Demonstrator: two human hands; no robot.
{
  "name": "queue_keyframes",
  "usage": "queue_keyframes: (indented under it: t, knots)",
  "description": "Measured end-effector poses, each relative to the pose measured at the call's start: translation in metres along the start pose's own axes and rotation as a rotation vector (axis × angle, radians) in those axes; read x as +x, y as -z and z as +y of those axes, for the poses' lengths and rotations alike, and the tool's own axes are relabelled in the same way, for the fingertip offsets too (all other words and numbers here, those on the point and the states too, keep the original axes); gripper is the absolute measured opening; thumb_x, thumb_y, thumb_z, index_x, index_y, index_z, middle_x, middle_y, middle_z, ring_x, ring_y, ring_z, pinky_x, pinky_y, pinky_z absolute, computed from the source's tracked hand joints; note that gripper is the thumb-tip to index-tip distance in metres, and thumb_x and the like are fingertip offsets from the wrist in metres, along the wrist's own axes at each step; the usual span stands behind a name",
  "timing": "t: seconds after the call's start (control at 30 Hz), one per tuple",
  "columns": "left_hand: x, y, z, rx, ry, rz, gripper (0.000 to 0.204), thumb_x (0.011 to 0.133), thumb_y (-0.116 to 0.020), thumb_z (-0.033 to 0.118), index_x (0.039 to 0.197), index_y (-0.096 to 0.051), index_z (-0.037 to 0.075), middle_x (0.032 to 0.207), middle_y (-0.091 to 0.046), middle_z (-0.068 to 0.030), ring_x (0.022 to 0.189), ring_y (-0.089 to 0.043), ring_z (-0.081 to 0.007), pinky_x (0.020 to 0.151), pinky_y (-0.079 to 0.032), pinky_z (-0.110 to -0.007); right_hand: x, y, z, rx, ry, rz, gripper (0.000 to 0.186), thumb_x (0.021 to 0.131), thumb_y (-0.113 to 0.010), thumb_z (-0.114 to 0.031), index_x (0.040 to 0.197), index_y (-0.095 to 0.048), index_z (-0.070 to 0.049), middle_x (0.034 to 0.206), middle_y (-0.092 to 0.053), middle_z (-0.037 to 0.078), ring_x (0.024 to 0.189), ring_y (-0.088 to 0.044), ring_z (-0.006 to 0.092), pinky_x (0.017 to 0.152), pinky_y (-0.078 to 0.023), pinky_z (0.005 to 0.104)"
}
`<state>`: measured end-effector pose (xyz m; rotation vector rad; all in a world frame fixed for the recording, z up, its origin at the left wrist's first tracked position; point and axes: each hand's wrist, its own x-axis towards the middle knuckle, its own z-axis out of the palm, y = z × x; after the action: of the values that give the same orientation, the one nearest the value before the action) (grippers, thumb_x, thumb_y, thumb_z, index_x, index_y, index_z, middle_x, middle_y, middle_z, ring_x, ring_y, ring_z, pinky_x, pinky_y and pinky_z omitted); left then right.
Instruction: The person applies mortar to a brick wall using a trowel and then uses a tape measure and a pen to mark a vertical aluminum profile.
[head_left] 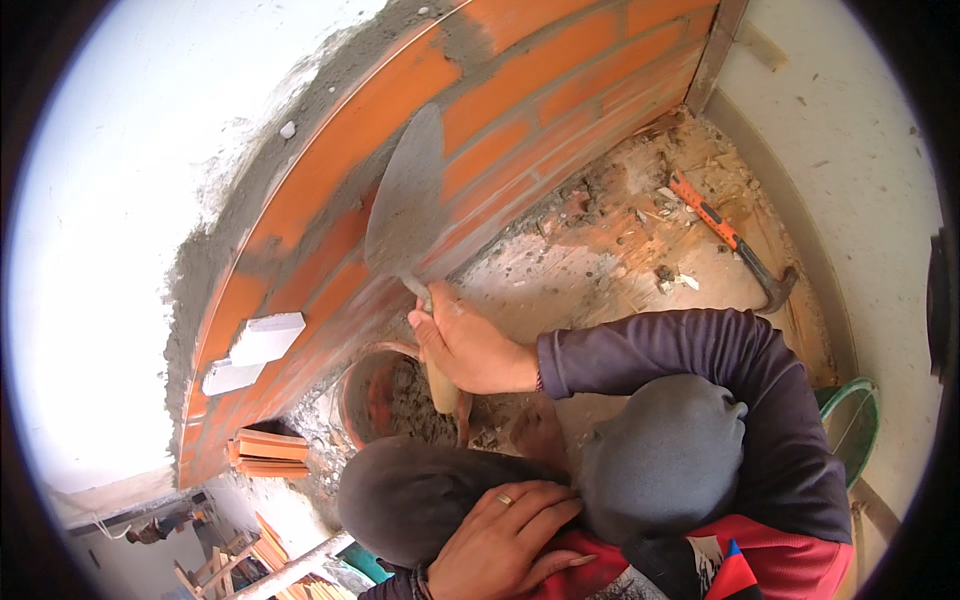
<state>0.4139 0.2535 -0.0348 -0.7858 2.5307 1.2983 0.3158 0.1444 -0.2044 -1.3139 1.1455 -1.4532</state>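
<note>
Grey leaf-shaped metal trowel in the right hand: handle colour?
The trowel's handle is pale yellowish tan, best seen in the head view.

1 head-worn fisheye looks down closely toward a brick wall (335,160).

trowel (403,215) | grey leaf-shaped blade, pale handle | slanted, tip pointing away | in right fingers (427,331)

The right grip (470,342) is closed, fingers curled, thumb pointing up. Rightward from it, the sleeved right forearm (640,350) runs to a sharply bent elbow (752,335). Below this grip, the left grip (510,540) rests by the left knee (420,495), fingers loosely extended.
</note>
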Motion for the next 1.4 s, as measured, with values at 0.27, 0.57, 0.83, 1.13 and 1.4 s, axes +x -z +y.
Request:
queue_keyframes:
  t: [0.27,0.57,0.83,1.13,1.4]
  knots:
    - [0.006,0.0,-0.01,-0.007,-0.17,-0.022,0.058,0.085,-0.075,0.04,0.128,-0.061,0.006,0.125,-0.062,-0.0134,0.117,-0.059,-0.0315,0.1,-0.047,-0.044,-0.036,0.055,0.043,-0.264,-0.077,-0.134,0.027,0.104,-0.051,-0.023,0.114,-0.043,0.001,0.077,-0.059,0.02,0.069,-0.063,0.0342,0.063,-0.047,0.0458]
    - [0.003,-0.007,-0.011,-0.045,-0.19,0.017,0.057,0.086,-0.073,0.041,0.13,-0.06,0.007,0.125,-0.061,-0.0118,0.117,-0.059,-0.0298,0.101,-0.046,-0.043,-0.006,0.169,0.055,-0.51,-0.01,0.424,0.031,0.104,-0.055,-0.034,0.104,-0.057,-0.004,0.07,-0.055,0.011,0.061,-0.057,0.0242,0.058,-0.045,0.0394]
    - [0.009,-0.005,-0.013,-0.026,-0.165,0.016,0.057,0.087,-0.072,0.042,0.131,-0.059,0.008,0.124,-0.061,-0.0115,0.116,-0.059,-0.0295,0.1,-0.046,-0.043,0.015,0.157,0.049,-0.667,0.193,0.397,0.026,0.101,-0.063,-0.027,0.105,-0.062,-0.002,0.074,-0.058,0.014,0.061,-0.057,0.0299,0.057,-0.045,0.0383]
    - [0.01,-0.006,-0.015,-0.037,-0.149,0.027,0.056,0.088,-0.071,0.041,0.13,-0.059,0.007,0.125,-0.06,-0.0117,0.116,-0.058,-0.0296,0.1,-0.045,-0.042,0.013,0.15,0.048,-0.664,0.17,0.333,0.022,0.099,-0.067,-0.023,0.104,-0.063,-0.002,0.075,-0.058,0.012,0.061,-0.056,0.0255,0.055,-0.044,0.0361]
    - [0.01,-0.012,-0.019,-0.063,-0.169,0.044,0.055,0.088,-0.07,0.04,0.13,-0.059,0.007,0.125,-0.06,-0.0116,0.116,-0.057,-0.0294,0.101,-0.045,-0.042,0.015,0.149,0.051,-0.612,0.18,0.343,0.023,0.096,-0.071,-0.023,0.101,-0.063,-0.002,0.072,-0.055,0.013,0.058,-0.053,0.0258,0.054,-0.043,0.0345]
